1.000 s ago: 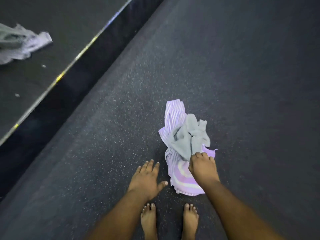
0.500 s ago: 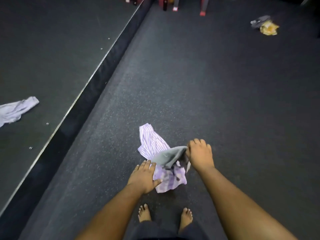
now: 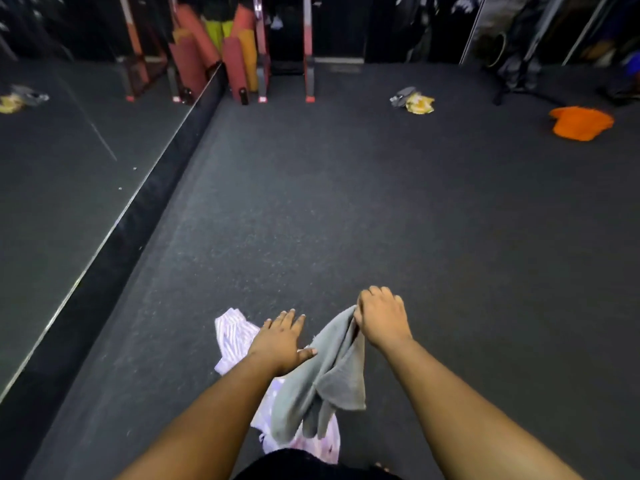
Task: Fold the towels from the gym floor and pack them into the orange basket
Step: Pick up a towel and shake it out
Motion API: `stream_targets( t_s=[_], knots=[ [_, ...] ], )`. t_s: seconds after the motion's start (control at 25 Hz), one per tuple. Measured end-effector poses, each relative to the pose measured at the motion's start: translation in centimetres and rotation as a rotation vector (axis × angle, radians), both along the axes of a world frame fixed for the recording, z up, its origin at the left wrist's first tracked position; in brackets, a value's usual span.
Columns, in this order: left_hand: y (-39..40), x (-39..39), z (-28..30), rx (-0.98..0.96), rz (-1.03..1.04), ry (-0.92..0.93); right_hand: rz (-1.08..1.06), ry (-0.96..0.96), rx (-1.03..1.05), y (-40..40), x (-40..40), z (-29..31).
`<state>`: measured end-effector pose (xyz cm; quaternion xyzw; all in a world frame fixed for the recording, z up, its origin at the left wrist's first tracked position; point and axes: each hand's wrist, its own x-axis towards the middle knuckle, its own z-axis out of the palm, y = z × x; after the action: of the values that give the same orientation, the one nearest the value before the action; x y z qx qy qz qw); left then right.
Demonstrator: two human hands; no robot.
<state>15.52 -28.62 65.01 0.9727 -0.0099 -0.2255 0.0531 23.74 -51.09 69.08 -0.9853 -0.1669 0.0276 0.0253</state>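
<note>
Right hand: fingers curled tight, pinching the top edge of the soft grey terry towel. It hangs from my grip in loose folds, lower end draped onto the cloth below.

Left hand: fingers straight and slightly spread, palm down, thumb out against the grey towel's edge. Holding nothing; whether the palm actually presses the cloth under it I can't tell.

Under both: thin lilac-and-white striped towel, crumpled, lying on the dark speckled rubber gym floor. One end sticks out left of my left hand, the rest runs back toward my feet beneath the grey one.

Orange basket: soft-sided, slumped, fabric-looking, on the floor far right, well apart from my hands. Contents not readable from this angle.

Far centre: crumpled yellow patterned cloth with a grey piece touching it, on the floor.

Left side: wall mirror with a bright metal bottom strip, above a black glossy skirting. Back wall: rolled red and orange foam mats standing upright beside red-footed rack uprights.
</note>
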Motion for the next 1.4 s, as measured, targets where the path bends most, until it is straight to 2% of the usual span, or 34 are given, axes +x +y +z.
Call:
stream_targets(
  t_s=[0.32, 0.56, 0.72, 1.12, 1.4],
  knots=[
    [-16.2, 15.3, 3.9, -0.017, -0.129, -0.063, -0.127, -0.065, -0.001, -16.3, 10.7, 2.7],
    [-25.6, 30.4, 4.5, -0.041, -0.254, -0.087, -0.244, -0.114, -0.053, -26.4, 23.0, 3.4],
    [-31.4, 43.5, 4.0, -0.079, -0.336, -0.108, -0.343, -0.154, -0.095, -33.1, 34.2, 3.5],
    [-49.3, 73.9, 7.2, -0.071, -0.546, -0.141, -0.588, -0.221, -0.099, -51.0, 58.4, 5.6],
    [-64.5, 92.1, 7.7, -0.050, -0.576, -0.162, -0.612, -0.230, -0.028, -65.7, 76.1, 5.1]
  ],
)
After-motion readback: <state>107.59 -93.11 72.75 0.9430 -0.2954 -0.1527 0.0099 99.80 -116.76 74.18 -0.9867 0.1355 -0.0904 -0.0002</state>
